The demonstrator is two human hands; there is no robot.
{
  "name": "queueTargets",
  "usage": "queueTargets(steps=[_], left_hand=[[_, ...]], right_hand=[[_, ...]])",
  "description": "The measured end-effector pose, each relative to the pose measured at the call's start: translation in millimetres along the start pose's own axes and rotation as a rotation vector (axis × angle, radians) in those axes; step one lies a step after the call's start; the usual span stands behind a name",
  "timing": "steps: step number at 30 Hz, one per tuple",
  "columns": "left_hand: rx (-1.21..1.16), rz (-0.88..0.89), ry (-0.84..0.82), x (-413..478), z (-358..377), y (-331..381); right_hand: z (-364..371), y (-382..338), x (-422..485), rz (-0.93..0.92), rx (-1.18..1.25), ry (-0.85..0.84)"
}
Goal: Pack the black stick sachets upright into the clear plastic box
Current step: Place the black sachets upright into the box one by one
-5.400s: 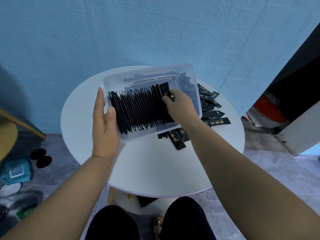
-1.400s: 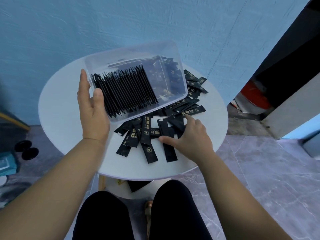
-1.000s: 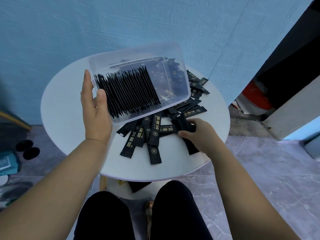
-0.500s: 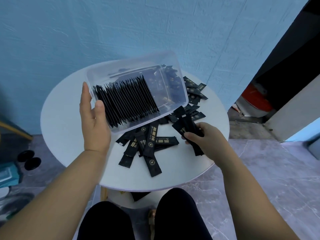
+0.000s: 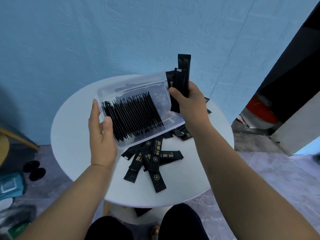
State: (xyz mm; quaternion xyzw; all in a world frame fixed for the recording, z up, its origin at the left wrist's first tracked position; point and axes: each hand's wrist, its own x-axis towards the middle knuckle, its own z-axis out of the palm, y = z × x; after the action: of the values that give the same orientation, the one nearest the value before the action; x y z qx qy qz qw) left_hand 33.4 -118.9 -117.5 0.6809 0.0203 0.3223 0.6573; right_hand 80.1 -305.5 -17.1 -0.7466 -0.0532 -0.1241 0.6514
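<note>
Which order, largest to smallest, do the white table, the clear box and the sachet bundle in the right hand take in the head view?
1. white table
2. clear box
3. sachet bundle
Box and bundle sit nearer the camera; the order still looks clear.

Tilted clear plastic box point(image 5: 138, 84) held above white table point(image 5: 74, 135). Inside, packed row of sachets point(image 5: 131, 116) fills left and middle; free slot only at right end. Just beside that end, right hand point(image 5: 191, 103) gripping held bunch point(image 5: 181, 78). At left end, left hand point(image 5: 102, 135) grips wall, blocks approach. Under box, loose sachets point(image 5: 153, 158) clutter table.
</note>
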Motion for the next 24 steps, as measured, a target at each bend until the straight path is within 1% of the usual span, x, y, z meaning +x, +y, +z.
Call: queueTargets(steps=[2,4,8,10,14,20,24], left_hand=[[0.006,0.001,-0.009,0,0,0],[0.008,-0.012,-0.016,0,-1,0],[0.016,-0.024,-0.021,0,-1,1],[0.01,-0.014,-0.025,0,-1,1],[0.001,0.006,-0.027,1,-1,1],[0.001,0.006,-0.029,1,-1,2],[0.002,-0.002,-0.026,1,0,2]], right_hand=[[9,10,13,0.015,-0.097,0.027],[13,20,20,0.025,-0.202,0.018],[15,33,23,0.039,-0.469,-0.077],[15,35,23,0.042,-0.545,-0.115],[16,35,22,0.053,-0.568,-0.138],[16,37,19,0.06,-0.5,-0.145],[16,38,19,0.035,-0.546,-0.112]])
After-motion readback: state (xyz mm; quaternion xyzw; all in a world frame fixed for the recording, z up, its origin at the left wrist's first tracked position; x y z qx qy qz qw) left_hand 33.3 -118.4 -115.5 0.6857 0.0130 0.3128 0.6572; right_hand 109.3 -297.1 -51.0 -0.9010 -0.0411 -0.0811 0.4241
